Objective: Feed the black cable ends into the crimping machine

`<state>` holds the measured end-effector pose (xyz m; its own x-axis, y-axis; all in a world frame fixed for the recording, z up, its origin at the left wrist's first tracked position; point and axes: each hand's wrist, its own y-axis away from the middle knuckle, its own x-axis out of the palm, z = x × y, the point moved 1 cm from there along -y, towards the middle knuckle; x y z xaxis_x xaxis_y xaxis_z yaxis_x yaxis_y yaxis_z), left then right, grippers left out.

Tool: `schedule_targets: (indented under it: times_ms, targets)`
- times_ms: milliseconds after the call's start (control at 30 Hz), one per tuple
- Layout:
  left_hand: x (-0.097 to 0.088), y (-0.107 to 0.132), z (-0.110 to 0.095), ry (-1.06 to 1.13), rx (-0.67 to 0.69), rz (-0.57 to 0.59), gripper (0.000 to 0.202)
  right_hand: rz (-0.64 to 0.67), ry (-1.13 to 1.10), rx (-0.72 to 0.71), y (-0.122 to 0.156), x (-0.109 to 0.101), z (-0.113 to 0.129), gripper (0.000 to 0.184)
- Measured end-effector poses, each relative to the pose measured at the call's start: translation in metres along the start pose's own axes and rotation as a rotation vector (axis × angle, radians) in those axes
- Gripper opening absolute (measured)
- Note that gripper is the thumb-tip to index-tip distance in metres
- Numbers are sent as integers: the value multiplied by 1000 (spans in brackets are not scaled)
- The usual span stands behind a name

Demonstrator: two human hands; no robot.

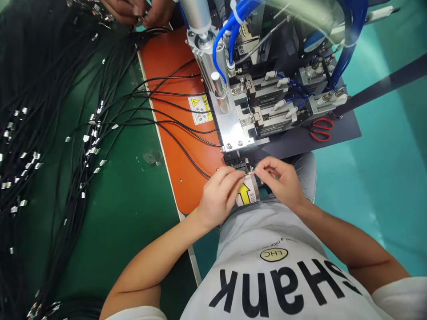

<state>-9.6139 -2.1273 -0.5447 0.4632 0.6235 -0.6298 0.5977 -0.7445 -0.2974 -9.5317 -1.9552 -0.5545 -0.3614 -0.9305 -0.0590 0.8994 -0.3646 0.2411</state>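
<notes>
My left hand [218, 195] is closed in a pinch around the end of a black cable [187, 153], beside the front edge of the machine. That cable comes in from the left across the orange plate. Opposite it, my right hand [282, 180] pinches tiny coloured wire ends at the cable's tip; the fingers partly hide them. Just below both hands is a white label with a yellow arrow [245, 194]. The machine's metal block [233, 129] stands directly beyond my fingertips, with several more black cables running into its left side.
Bundles of black cables with silver connector ends [90, 142] cover much of the green table [133, 240]. Another person's hands [133, 11] work at the top left. Red-handled scissors [322, 130] lie right of the machine. Blue air hoses [350, 49] hang above it.
</notes>
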Motion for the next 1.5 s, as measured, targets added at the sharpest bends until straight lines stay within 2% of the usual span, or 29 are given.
schedule_targets:
  times_ms: [167,367,767,1167,1500]
  targets:
    - [-3,-13,24,-136,29,-10,26,-2,-56,106,-36,2,-14,17]
    - [4,-14,36,-199,52,25,27,-18,-91,181,-43,4,-21,20]
    - [6,-15,41,-240,16,74,29,-18,-84,141,-45,2,-26,18]
    - [7,-14,42,-248,35,72,29,-1,-57,125,-46,0,-29,20]
    - [7,-15,44,-276,54,91,29,-17,46,32,-45,0,-28,15]
